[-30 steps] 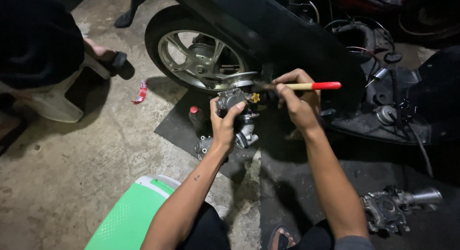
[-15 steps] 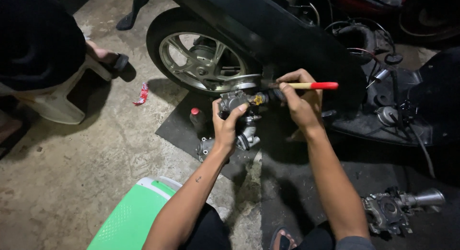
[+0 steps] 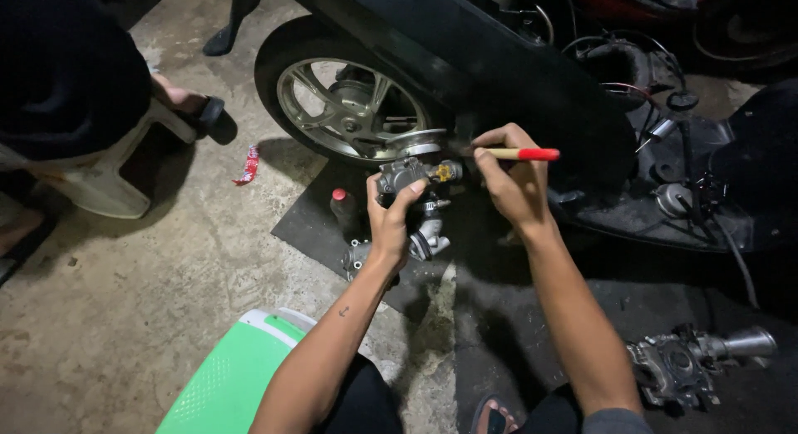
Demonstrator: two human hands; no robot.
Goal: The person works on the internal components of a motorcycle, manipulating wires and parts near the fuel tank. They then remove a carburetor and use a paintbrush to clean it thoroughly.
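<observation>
My left hand (image 3: 391,222) grips a grey metal carburetor (image 3: 407,175) from below and holds it up in front of the scooter's wheel. My right hand (image 3: 511,180) holds a thin brush with a pale shaft and a red end (image 3: 524,154), its dark tip at the carburetor's brass fitting (image 3: 446,170). Directly under the carburetor, on a dark mat (image 3: 303,222), lie a second metal engine part (image 3: 428,239) and a small dark bottle with a red cap (image 3: 341,209).
A black scooter (image 3: 532,76) with a spoked alloy wheel (image 3: 353,110) stands right ahead. Another metal engine part (image 3: 690,367) lies at the lower right. A green and white plastic stool (image 3: 237,372) is beside my left knee. Another person sits at the left on a white stool (image 3: 100,180). A red wrapper (image 3: 247,165) lies on the concrete.
Both hands have stayed on the carburetor and the brush. The view has shifted slightly; the brush tip remains at the brass fitting.
</observation>
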